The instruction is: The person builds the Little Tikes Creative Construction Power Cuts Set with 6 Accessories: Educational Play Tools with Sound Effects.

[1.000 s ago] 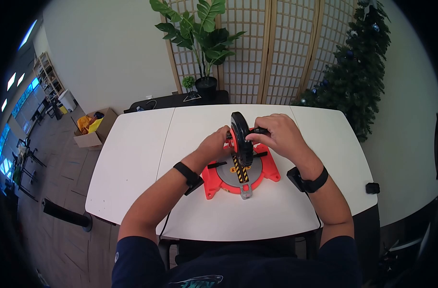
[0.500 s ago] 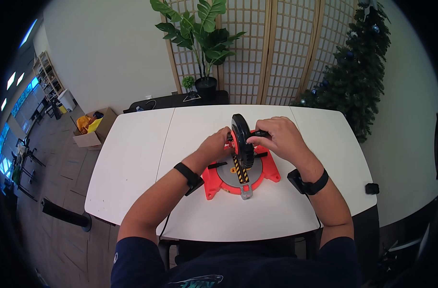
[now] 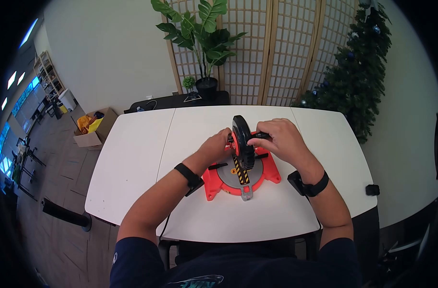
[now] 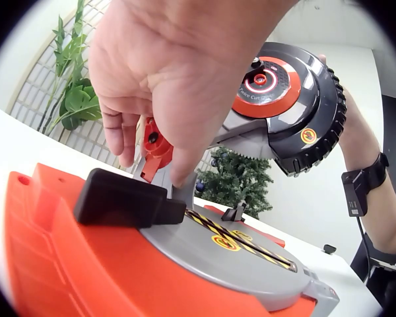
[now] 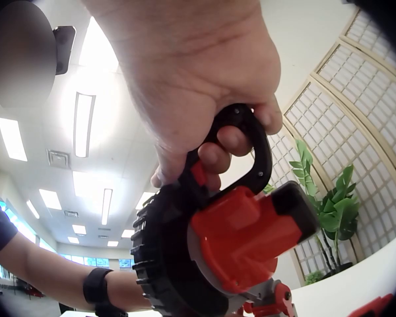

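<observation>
A toy miter saw stands on the white table, its red base (image 3: 213,185) carrying a grey round turntable (image 4: 204,261) with a yellow-and-black striped slot. Its black blade guard (image 3: 242,139) is raised above the turntable, and a toothed grey blade (image 4: 247,144) shows beneath. My right hand (image 3: 282,137) grips the black loop handle (image 5: 263,158), several fingers curled through it beside a red trigger. At the rear of the saw, my left hand (image 4: 168,86) holds the red hinge part (image 4: 156,148) of the arm between thumb and fingers. A black clamp (image 4: 122,198) sits just below that hand.
The white table (image 3: 127,158) spreads around the saw, with a small black object (image 3: 372,189) at its right edge. Behind stand a potted plant (image 3: 207,86) and a folding screen (image 3: 291,57). A decorated Christmas tree (image 3: 353,72) is at the back right.
My right hand and the saw's blade guard have come down slightly. The left hand keeps its hold at the rear, and the base stays in place.
</observation>
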The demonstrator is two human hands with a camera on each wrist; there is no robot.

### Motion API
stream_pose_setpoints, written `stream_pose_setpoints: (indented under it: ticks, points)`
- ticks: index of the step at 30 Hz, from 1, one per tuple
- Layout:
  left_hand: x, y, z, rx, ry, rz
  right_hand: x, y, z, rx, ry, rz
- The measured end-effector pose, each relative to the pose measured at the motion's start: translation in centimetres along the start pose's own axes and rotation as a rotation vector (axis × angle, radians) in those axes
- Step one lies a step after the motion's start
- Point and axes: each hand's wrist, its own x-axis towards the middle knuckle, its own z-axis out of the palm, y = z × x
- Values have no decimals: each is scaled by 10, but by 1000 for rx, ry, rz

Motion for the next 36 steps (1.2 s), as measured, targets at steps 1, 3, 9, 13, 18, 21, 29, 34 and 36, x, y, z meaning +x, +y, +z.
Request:
stream_pose_setpoints:
  ticks: [1,3,9,13,18,21,29,34,36]
  points:
    - [0,0,0,6,-8,-23,0,0,0,1,-8,5]
    - [-1,3,-2,15,-6,-24,-1,-1,1,-5,-5,6]
    - [-1,3,-1,29,-2,-12,-1,1,1,-7,-20,10]
    - [-3,8,-5,39,-2,-19,-3,1,2,1,-12,0]
    - [-3,4,-2,43,6,8,-4,-1,1,-1,-13,6]
    - [-3,4,-2,46,0,-2,-6,-2,2,-7,-8,3]
    - [-6,14,-8,76,-16,-11,-17,-7,5,26,19,19]
    - [-10,19,-18,113,-83,-15,-28,-11,5,-21,-23,33]
    - [-11,12,-14,90,-71,-7,-33,-13,7,-20,-35,48]
